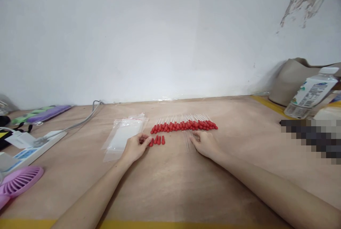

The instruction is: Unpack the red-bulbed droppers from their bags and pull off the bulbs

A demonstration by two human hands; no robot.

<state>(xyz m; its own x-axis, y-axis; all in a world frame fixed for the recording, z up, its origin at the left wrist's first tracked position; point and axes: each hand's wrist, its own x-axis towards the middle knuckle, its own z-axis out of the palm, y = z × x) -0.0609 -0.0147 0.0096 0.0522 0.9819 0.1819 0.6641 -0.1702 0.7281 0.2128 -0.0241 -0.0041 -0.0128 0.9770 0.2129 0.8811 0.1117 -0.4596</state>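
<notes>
four loose red dropper bulbs (159, 140) lie in a short row on the wooden tabletop (170, 190), just in front of a long, closely packed row of red-bulbed droppers (183, 126), whose clear tubes point toward the wall (133, 37). the person's left hand (137, 146) is at the leftmost loose bulb, thumb tip against or right beside it, fingers curled near the thumb; whether they are clamped on the bulb cannot be told. to the right, a few loose clear tubes (187, 143) lie below the dropper row. the right hand (204, 143) rests beside them, thumb and forefinger close together at the rightmost tube, though a grip on it cannot be made out. clear zip bags (124, 134) lie overlapped left of the left hand. farther left are a white power strip (54, 137) with a grey cable (85, 119), a purple pouch (49, 114) and a pink fan (22, 181); at far right, a labelled plastic bottle (311, 92) leans by a grey-beige container (286, 83).
</notes>
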